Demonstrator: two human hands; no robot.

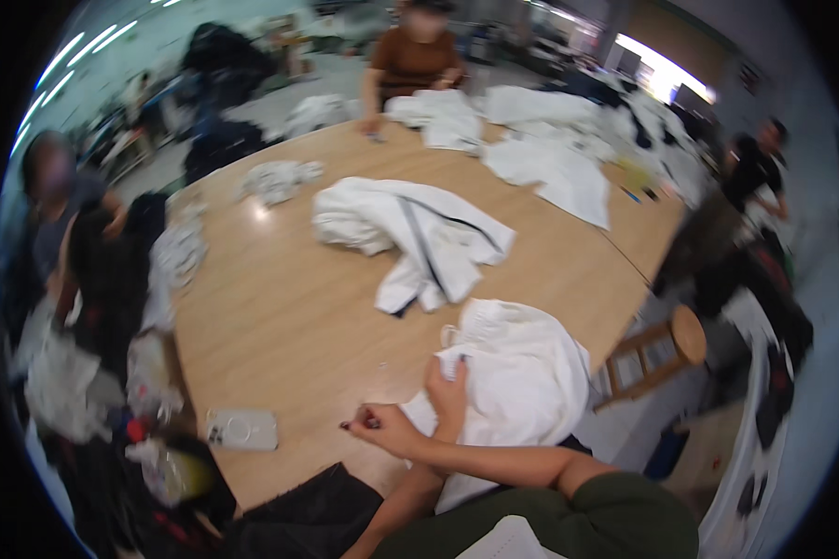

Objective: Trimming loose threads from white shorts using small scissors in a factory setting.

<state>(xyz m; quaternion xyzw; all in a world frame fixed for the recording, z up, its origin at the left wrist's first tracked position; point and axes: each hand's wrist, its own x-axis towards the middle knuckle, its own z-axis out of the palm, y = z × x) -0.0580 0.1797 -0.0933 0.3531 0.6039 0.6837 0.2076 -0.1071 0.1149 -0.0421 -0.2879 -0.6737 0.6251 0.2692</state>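
Note:
A white garment [522, 373] with a drawstring-like loop at its upper left lies bunched at the table's near edge and over my lap. My left hand [447, 393] is closed on its left side, thumb and fingers pinching the cloth. My right forearm crosses over the left one, so my right hand [382, 430] is to the left, just above the bare wood. Its fingers are curled round something small and dark, with a dark tip poking out at the left; its kind is too small to make out.
On the wooden table [270, 345] lie a white garment with dark stripes [419, 228], a phone [242, 429], and white cloth piles [550, 158]. A person [418, 56] works across the table, others at both sides. A wooden stool [657, 349] stands right; plastic bags [163, 466] sit left.

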